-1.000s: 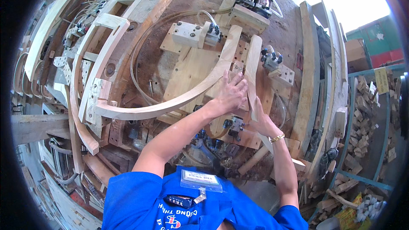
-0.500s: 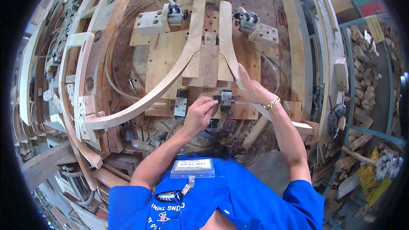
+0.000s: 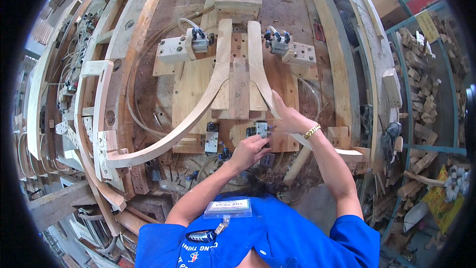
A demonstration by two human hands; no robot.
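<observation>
Left hand [image 3: 249, 150] reaching forward with fingers curled onto a small metal valve [image 3: 261, 130] at the near edge of the wooden jig [image 3: 193, 87], fingertips pressing its side; whether pinched or merely touched, cannot tell

Right hand [image 3: 287, 118] laid open against the lower end of the right curved wood piece [image 3: 259, 64], thumb and fingers spread along its edge, not clenched; gold bracelet [image 3: 312, 131] on that wrist

Left curved wood piece [image 3: 196, 114] sweeping from the jig's centre down and out to the left, its far end beside a pale clamp block [image 3: 106, 141]

Both curved pieces flanking a central upright block [image 3: 239, 87], tops meeting near a wooden stop [image 3: 238, 6]

Two pneumatic clamps [image 3: 191, 44] on either side of the pieces, hoses looping away

Mallet handle [image 3: 297, 166] lying just below the right forearm

Offcuts [image 3: 421, 94] stacked in a rack well apart on the right
</observation>
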